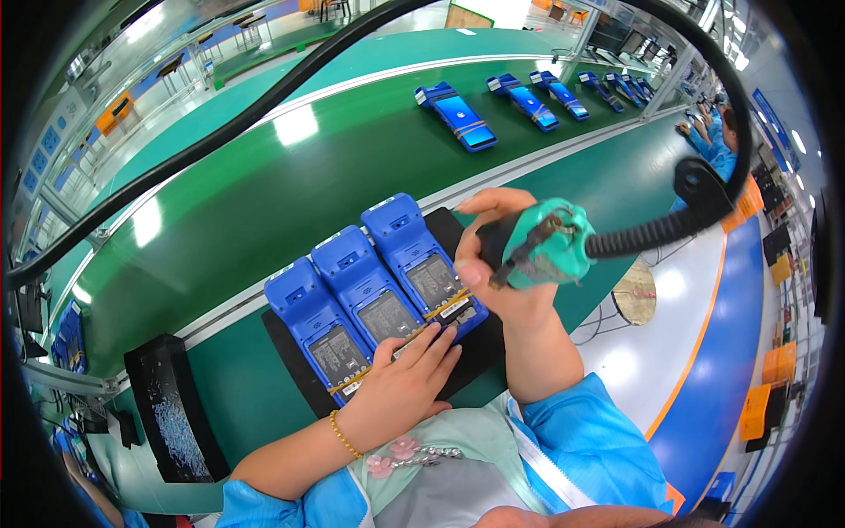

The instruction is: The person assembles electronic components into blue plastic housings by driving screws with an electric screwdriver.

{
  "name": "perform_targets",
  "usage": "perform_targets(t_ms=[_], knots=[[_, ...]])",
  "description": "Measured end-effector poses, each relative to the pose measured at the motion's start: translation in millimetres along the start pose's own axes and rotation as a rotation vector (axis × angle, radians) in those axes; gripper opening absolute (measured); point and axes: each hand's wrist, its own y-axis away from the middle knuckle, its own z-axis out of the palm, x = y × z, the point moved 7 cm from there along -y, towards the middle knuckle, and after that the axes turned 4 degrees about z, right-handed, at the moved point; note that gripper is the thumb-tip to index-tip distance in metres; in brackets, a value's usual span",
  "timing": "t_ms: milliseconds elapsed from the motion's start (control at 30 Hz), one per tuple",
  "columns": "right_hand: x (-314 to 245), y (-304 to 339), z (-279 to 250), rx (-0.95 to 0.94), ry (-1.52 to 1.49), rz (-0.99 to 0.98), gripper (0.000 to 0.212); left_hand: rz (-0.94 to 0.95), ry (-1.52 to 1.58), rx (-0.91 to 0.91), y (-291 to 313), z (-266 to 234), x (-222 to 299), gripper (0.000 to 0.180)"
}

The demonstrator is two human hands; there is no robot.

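Note:
Three blue handheld terminals lie side by side with their backs up on a black mat point(292, 373): the left terminal point(317, 321), the middle terminal point(365, 286) and the right terminal point(421, 255). Tan rubber bands cross their lower ends. My left hand point(412, 378) rests with outstretched fingers over the middle terminal's lower end, covering part of it. My right hand point(493, 255) is closed around an electric screwdriver point(553, 242) with a taped teal top, above and beside the right terminal. The tool's tip is hidden beneath it.
A black cable point(647, 238) runs from the tool and arches across the view. On the left stands a black tray point(172, 409) of small bluish bits. Beyond a metal rail, a green conveyor belt point(238, 189) carries several blue terminals point(458, 116). A co-worker point(722, 145) sits far right.

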Motion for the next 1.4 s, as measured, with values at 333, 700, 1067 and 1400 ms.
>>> perform_targets(t_ms=[333, 700, 1067, 1400], knots=[[14, -13, -15, -0.010, -0.056, 0.156, 0.028, -0.018, -0.014, -0.036, -14, -3, 4, 0.073], [26, -16, -15, 0.034, -0.112, 0.218, 0.026, -0.017, -0.015, -0.036, -15, -3, 3, 0.073], [27, -16, -16, 0.041, -0.103, 0.214, 0.024, -0.004, 0.001, -0.036, -15, -1, 3, 0.074], [23, -17, -12, -0.012, 0.007, 0.038, 0.024, 0.005, -0.006, -0.040, -16, -2, 3, 0.074]])
